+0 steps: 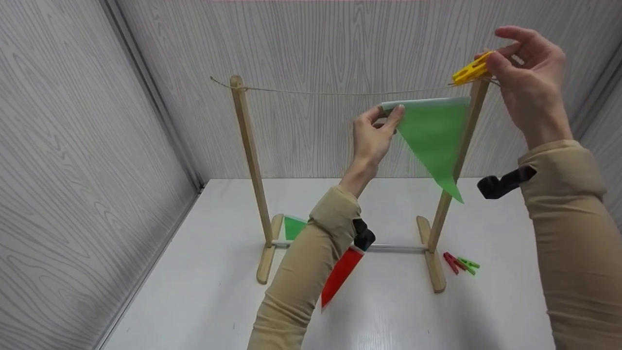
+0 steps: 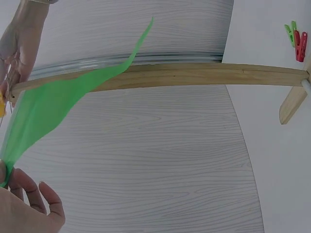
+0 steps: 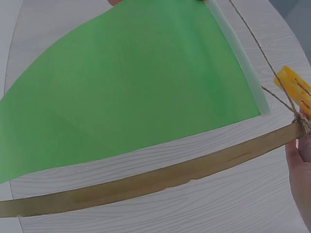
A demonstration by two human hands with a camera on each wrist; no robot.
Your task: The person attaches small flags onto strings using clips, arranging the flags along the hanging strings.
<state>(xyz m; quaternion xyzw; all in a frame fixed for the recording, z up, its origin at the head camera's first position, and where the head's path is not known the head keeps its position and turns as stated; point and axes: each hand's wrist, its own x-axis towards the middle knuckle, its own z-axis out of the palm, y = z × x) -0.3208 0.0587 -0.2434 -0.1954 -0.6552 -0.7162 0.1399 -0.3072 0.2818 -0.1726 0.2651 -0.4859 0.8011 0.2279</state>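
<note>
Only the head view shows both hands: the left hand (image 1: 374, 136) pinches the green flag (image 1: 432, 136) just under the string (image 1: 340, 92), far right; the right hand (image 1: 529, 82) grips a yellow peg (image 1: 470, 72) at the right post (image 1: 457, 160).

Open room under the string (image 1: 340, 92) between left post (image 1: 249, 155) and green flag (image 1: 432, 141). Right post (image 1: 461, 150) and flag block the right side. On the table (image 1: 218, 291), base rail (image 1: 393, 248), red flag (image 1: 342, 272) and loose pegs (image 1: 460, 264) clutter the floor; walls close behind and left.
</note>
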